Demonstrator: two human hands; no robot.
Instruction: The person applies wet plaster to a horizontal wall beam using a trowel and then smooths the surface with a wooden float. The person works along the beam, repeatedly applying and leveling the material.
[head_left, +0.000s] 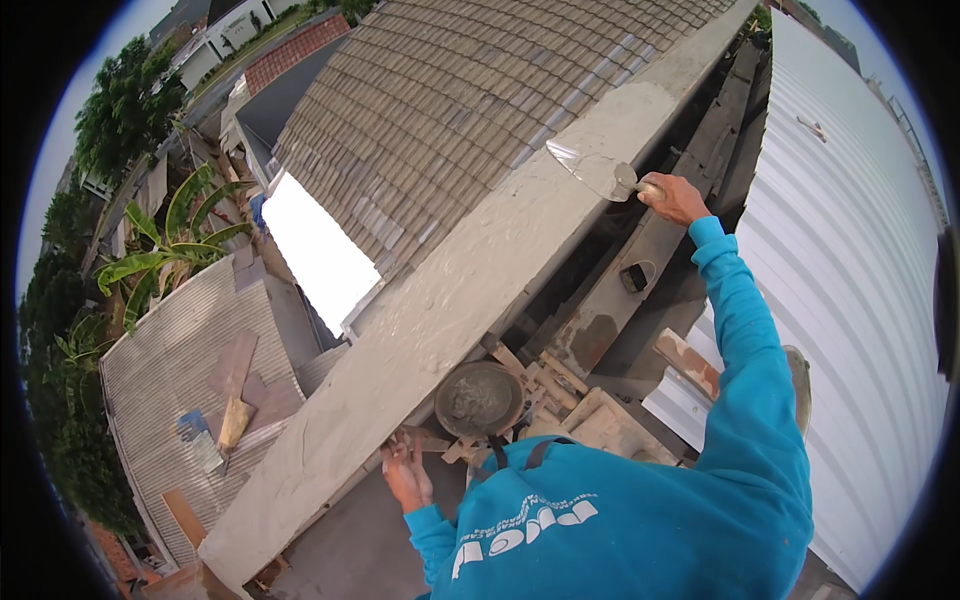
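Note:
My right hand [678,199] is closed round the handle of a trowel [583,168]. The trowel's shiny metal blade lies over the long, grey mortar-coated wall top [440,345], close to its right edge. It is not clear whether the blade touches the surface. Lower down, my left hand [406,474] rests against the near edge of this wall top, fingers bent but apart, with nothing seen in it. Between my hands, close to my body, stands a round dark bucket [480,398] with wet grey mortar inside.
Scaffold planks and wood pieces [610,425] lie beside the bucket. A small dark container [637,276] sits on a ledge beyond a deep gap. White corrugated roofing [840,250] rises at right, a tiled roof [450,120] at far left. A lower corrugated roof [180,370] lies below.

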